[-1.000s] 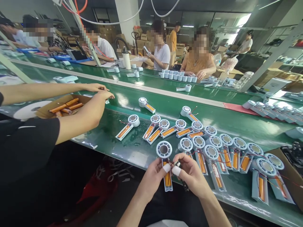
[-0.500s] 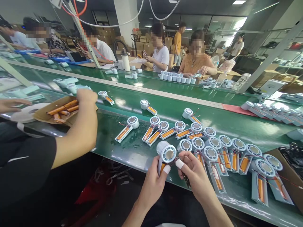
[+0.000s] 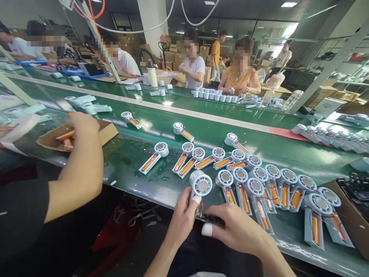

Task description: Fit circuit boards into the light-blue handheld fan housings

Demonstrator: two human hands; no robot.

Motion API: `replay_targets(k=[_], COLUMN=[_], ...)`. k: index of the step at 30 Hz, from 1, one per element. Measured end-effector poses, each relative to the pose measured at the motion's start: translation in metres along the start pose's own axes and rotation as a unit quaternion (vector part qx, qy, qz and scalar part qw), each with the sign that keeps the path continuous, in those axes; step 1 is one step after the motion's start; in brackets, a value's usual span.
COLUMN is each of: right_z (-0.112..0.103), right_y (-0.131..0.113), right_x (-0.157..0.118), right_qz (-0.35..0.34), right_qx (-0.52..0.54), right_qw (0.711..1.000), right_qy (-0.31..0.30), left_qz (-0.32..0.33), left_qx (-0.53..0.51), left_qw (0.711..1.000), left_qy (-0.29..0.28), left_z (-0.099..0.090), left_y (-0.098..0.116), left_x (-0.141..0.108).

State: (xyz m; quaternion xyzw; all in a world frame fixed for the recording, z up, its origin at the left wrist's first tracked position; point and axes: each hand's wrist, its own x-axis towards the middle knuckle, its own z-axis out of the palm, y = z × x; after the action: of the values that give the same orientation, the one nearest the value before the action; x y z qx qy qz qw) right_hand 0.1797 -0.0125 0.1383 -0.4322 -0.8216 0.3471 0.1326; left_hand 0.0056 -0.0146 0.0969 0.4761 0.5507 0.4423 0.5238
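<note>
My left hand [image 3: 183, 216] is wrapped round the handle of a pale blue handheld fan [image 3: 202, 185], its round slotted head tipped up toward me. White tape covers the thumb tip. Just right of the handle, my right hand [image 3: 238, 225] pinches a slim black circuit board [image 3: 213, 219], its thumb also taped. Thin wires show between the board and the handle; where they join is hidden. Beyond my hands lie several similar open fans [image 3: 255, 187] with orange battery cells in their handles.
At the right edge a cardboard box [image 3: 350, 219] holds black boards. On the left a co-worker's arm [image 3: 83, 165] reaches into a cardboard tray [image 3: 106, 132] of orange cells. More fans rest on the green conveyor belt [image 3: 150, 115]. People sit along the far side.
My right hand has turned palm-down and swung the circuit board level beside the handle. The fan has shifted slightly left. The co-worker's arm has moved left over the tray, and the white roll is lifted.
</note>
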Motion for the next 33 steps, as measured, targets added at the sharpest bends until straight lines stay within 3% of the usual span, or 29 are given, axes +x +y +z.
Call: replay_targets(k=[4, 8, 11, 15, 20, 27, 30, 33], right_z=[0.011, 0.038, 0.052, 0.058, 0.059, 0.066, 0.067, 0.066], right_y=[-0.001, 0.007, 0.009, 0.008, 0.008, 0.012, 0.011, 0.007], right_x=[0.007, 0.015, 0.016, 0.016, 0.014, 0.012, 0.013, 0.013], right_qz=[-0.032, 0.056, 0.091, 0.113, 0.122, 0.122, 0.121, 0.12], right_qx=[0.142, 0.355, 0.436, 0.475, 0.504, 0.552, 0.542, 0.491], right_qw=[0.989, 0.933, 0.892, 0.866, 0.844, 0.813, 0.819, 0.844], right_qy=[-0.001, 0.024, 0.074, 0.11, 0.136, 0.137, 0.147, 0.177], left_qz=[-0.056, -0.068, -0.059, -0.022, 0.003, 0.014, 0.009, 0.013], left_qx=[-0.092, -0.156, -0.204, -0.179, -0.135, -0.109, -0.077, -0.021], left_qw=[0.993, 0.983, 0.974, 0.98, 0.983, 0.986, 0.99, 0.998], left_qy=[-0.051, -0.075, -0.078, -0.079, -0.124, -0.128, -0.115, -0.062], left_z=[0.0, -0.002, -0.003, -0.002, -0.001, 0.001, 0.003, 0.005], left_y=[-0.002, -0.01, -0.013, -0.009, -0.002, -0.003, -0.007, -0.011], left_x=[0.001, -0.001, -0.006, -0.012, -0.012, -0.008, -0.009, -0.012])
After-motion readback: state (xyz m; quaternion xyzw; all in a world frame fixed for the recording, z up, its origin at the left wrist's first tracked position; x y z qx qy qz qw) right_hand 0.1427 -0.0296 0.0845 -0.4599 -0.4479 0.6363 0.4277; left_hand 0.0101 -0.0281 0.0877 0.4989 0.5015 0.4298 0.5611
